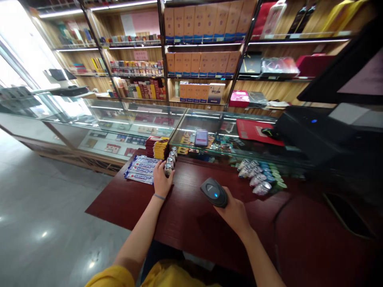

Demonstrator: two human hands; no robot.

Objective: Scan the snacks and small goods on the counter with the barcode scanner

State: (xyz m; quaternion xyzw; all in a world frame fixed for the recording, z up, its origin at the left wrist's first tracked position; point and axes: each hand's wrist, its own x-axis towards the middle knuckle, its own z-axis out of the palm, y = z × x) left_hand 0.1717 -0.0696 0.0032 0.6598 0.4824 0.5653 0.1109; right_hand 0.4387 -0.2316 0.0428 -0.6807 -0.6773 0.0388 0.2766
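Observation:
My left hand (160, 180) is wrapped around a small clear bottle with a silver cap (168, 169), the nearest of a short row of such bottles (172, 156) on the dark red table (185, 215). My right hand (234, 210) grips a dark grey barcode scanner (214, 192) with a blue light, held just above the table and pointed towards the bottles.
Blue-and-white packets (140, 169) and a stack of red and yellow packs (156, 146) lie left of the bottles. More bottles and green and blue caps (262, 176) sit to the right. Beyond stand a glass counter (125, 119), a small screen (201, 138), a black machine (311, 133) and stocked shelves.

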